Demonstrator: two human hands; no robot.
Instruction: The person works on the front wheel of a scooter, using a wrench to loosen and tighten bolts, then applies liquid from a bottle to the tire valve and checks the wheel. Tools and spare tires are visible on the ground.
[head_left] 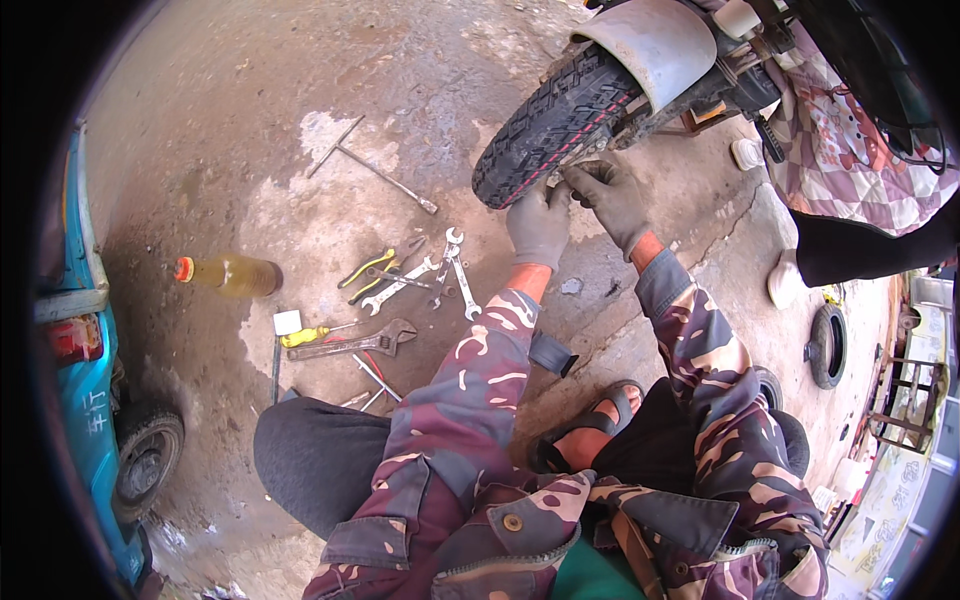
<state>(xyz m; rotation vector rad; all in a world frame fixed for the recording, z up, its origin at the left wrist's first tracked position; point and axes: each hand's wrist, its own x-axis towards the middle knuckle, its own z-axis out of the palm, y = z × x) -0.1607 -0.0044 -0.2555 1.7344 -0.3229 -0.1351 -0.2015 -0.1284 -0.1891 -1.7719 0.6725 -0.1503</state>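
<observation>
A motorcycle wheel with a black knobbly tyre (pixel 555 130), marked by a red line, stands in front of me under a grey fender (pixel 655 48). Both my hands wear grey gloves and meet beside the wheel's near side, close to its hub. My left hand (pixel 540 228) is closed, its fingertips against the small parts there. Just right of it, my right hand (pixel 608 203) pinches with thumb and forefinger. Whatever the fingers hold is hidden by the gloves and too small to name.
Left of my arms lie a T-handle wrench (pixel 380 175), pliers (pixel 362 268), several spanners (pixel 462 280), an adjustable wrench (pixel 350 343) and a yellow screwdriver (pixel 305 337). A bottle of yellowish liquid (pixel 235 276) lies farther left, near a teal vehicle (pixel 88 400). Another person's leg (pixel 850 250) is at right.
</observation>
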